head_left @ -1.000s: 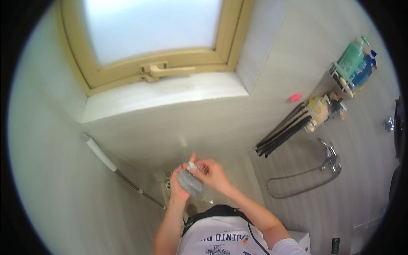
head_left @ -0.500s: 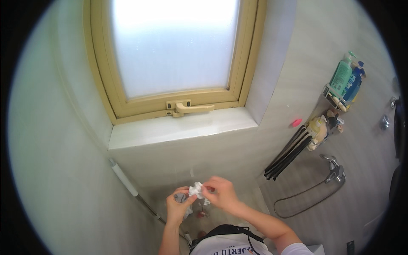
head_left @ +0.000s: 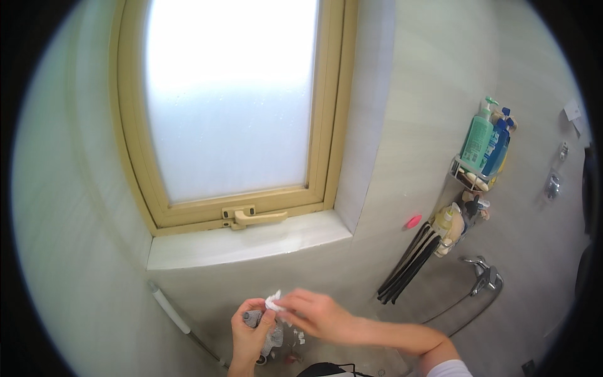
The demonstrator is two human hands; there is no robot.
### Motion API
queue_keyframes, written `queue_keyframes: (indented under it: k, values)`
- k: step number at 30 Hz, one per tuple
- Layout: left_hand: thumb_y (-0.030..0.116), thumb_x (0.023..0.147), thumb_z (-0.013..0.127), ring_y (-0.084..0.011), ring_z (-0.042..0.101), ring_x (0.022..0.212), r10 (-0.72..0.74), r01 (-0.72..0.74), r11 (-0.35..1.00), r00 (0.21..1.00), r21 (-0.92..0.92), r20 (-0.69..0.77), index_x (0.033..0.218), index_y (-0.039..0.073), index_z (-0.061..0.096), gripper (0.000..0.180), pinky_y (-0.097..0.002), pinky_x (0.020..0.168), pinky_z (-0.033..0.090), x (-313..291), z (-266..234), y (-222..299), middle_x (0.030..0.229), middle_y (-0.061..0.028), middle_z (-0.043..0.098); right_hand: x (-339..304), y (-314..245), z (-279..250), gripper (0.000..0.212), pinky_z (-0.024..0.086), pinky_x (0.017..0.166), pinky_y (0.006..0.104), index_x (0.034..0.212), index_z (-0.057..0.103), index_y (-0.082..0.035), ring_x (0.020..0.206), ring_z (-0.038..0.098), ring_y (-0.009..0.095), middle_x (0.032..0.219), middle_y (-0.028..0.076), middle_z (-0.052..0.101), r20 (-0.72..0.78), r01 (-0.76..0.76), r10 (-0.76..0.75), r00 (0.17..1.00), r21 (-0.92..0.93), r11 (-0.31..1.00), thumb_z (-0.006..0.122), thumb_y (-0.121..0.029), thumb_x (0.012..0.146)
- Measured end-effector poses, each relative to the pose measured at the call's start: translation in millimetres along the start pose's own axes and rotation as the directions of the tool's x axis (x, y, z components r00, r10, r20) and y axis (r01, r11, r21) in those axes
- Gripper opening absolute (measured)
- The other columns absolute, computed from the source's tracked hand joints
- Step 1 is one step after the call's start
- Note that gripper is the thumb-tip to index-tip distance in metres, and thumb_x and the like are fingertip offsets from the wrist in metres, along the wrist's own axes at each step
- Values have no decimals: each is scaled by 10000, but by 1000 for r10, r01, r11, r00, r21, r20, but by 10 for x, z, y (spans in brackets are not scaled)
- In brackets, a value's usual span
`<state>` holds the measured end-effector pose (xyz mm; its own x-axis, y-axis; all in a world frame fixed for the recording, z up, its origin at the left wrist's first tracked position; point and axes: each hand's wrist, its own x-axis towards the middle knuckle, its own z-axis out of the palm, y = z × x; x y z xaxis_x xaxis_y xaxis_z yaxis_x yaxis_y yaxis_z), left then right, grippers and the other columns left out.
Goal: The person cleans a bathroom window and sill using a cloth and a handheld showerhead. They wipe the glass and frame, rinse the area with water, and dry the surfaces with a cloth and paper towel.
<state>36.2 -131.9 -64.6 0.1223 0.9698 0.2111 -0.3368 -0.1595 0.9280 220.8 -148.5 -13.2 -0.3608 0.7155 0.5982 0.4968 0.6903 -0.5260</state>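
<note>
Left hand [head_left: 250,332]: grips grey bottle [head_left: 254,318].
Right hand [head_left: 312,314]: pinches white scrap [head_left: 274,303] at its top.
Risk: scrap may tear or drop.

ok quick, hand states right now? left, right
Left hand: closed around a small grey bottle.
Right hand: fingers pinched on a small white piece at the bottle's top.

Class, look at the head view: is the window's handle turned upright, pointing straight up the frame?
No, the beige window handle lies sideways along the bottom of the window frame, above the white sill.
</note>
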Motion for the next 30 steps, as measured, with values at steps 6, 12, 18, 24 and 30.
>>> queue_keyframes:
  k: [6,12,18,24,30]
  values:
    - [87,945,688,-155,607,671,468,-233,603,878,763,-101,897,28,667,79,-296,604,471,553,-192,372,779,-78,672,1808,104,-1513,120,523,684,436,1038,612,-71,827,623,354,959,159,596,-218,277,-587,780,-720,636,637,-54,922]
    - [85,832,743,-324,605,669,717,-323,261,696,910,42,819,85,668,76,-411,597,486,1116,-237,279,735,-97,630,3757,-555,-3292,254,458,640,411,734,502,-31,607,468,263,697,163,500,-250,2,-699,671,-941,338,573,-95,969]
    - [74,793,753,-326,611,641,666,-281,328,746,902,-10,803,71,662,91,-395,579,475,1183,-163,322,715,-107,632,4703,-1018,-3934,287,434,658,403,685,460,-15,652,483,258,706,181,484,-442,-220,-534,721,-877,428,573,-58,945]
    - [27,779,737,-303,613,609,617,-383,366,782,848,87,804,50,676,70,-378,566,463,1199,-338,408,697,-117,635,3822,87,-3031,120,505,754,449,961,674,-13,869,639,360,934,193,668,-346,-287,-608,715,-938,197,572,-15,898]
    - [102,826,742,-309,632,628,502,-313,662,860,681,-93,824,67,686,66,-361,588,497,1429,-511,518,698,-98,657,1861,1090,-1342,159,549,692,375,995,652,53,852,595,292,988,130,589,-331,-151,-414,848,-899,410,634,59,837]
